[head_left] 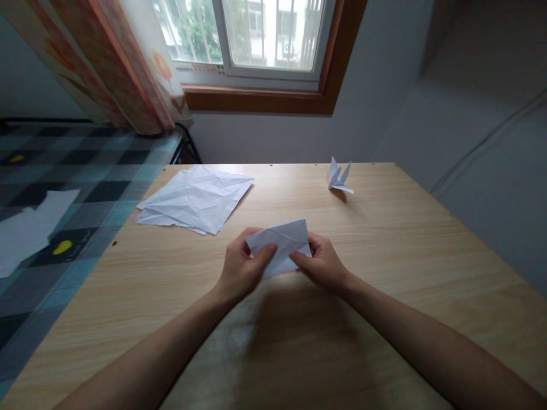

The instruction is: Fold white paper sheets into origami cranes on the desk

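Note:
Between my two hands is a folded sheet of white paper [282, 242], held up above the wooden table [410, 273] with creases across its face. My left hand [245, 261] grips its left side, thumb on the near face and the other fingers behind. On the right side, my right hand [322, 261] pinches the paper the same way, its thumb near the lower right corner. The fingers behind the paper are mostly hidden.
A pile of creased white sheets [199, 196] lies at the table's back left. A folded paper crane [339, 176] stands at the back right. Left of the table is a checked bed cover [98, 165] with white paper pieces [32, 233] on it.

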Motion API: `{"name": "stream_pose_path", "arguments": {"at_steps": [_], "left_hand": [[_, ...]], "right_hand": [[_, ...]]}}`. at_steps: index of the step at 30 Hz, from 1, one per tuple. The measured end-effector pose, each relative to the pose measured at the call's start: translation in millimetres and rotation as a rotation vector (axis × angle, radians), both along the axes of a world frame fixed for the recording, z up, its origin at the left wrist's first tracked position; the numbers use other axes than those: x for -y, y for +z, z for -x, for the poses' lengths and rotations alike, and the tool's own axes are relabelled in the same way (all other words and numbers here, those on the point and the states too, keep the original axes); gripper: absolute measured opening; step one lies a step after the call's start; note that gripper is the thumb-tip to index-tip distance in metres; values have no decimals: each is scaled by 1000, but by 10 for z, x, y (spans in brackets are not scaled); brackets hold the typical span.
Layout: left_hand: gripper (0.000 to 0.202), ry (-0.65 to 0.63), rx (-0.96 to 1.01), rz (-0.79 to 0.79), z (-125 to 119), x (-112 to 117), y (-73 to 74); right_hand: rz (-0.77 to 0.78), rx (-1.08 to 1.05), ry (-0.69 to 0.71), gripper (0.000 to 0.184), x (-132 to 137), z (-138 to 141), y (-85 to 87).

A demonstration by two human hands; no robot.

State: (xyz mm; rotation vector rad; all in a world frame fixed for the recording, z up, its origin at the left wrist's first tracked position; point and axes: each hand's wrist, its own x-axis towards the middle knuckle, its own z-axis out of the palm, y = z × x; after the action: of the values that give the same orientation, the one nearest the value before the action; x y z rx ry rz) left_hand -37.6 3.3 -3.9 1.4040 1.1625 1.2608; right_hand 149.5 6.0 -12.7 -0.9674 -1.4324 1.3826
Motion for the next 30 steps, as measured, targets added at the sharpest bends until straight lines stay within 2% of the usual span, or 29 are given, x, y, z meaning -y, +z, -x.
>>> {"name": "stream_pose_path", "arguments": {"at_steps": [3, 5, 8, 11, 13, 16, 18, 19, 21, 23, 27, 30], "left_hand": [[42, 40, 42, 11, 22, -46, 29], [42, 17, -47, 15, 40, -63, 45], [30, 12, -422, -118, 69, -66, 42], [38, 24, -820, -364, 90, -55, 17], [41, -65, -983, -461, 94, -44, 1], [40, -273, -1133, -483, 92, -28, -17], [43, -339, -1194, -469, 90, -19, -30], [46, -345, -1213, -464, 88, -16, -36], [50, -341, -1238, -461, 85, -10, -48], [53, -343, -1262, -451, 80, -6, -53], [58, -358, -1298, -411, 87, -10, -45], [65, -355, -1304, -381, 112, -20, -26]], "right_hand": [[18, -20, -71, 34, -52, -33, 10], [12, -16, -149, 45, -98, -65, -6], [-77, 162, -227, 44, -157, -120, -31], [-216, 470, -247, 38, -178, -169, -19], [-328, 636, -267, 36, -168, -183, 5], [-564, 804, -315, 38, -119, -163, 26], [-710, 877, -246, 44, -78, -127, 15], [-761, 907, -166, 47, -60, -107, 1], [-803, 975, 26, 55, -34, -69, -39], [-786, 1045, 148, 63, -21, -51, -83], [-748, 1123, 179, 72, 5, -78, -122], [-750, 1161, 197, 79, 54, -111, -75]]}}
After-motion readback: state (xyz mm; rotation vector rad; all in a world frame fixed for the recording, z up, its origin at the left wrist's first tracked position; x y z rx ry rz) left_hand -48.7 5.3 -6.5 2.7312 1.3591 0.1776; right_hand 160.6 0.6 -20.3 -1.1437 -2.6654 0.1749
